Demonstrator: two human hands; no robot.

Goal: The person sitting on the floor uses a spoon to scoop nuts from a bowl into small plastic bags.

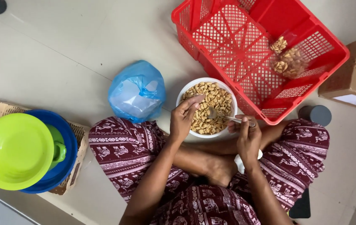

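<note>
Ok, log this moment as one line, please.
left hand: on white bowl rim | right hand: spoon in peanuts | red basket beside
</note>
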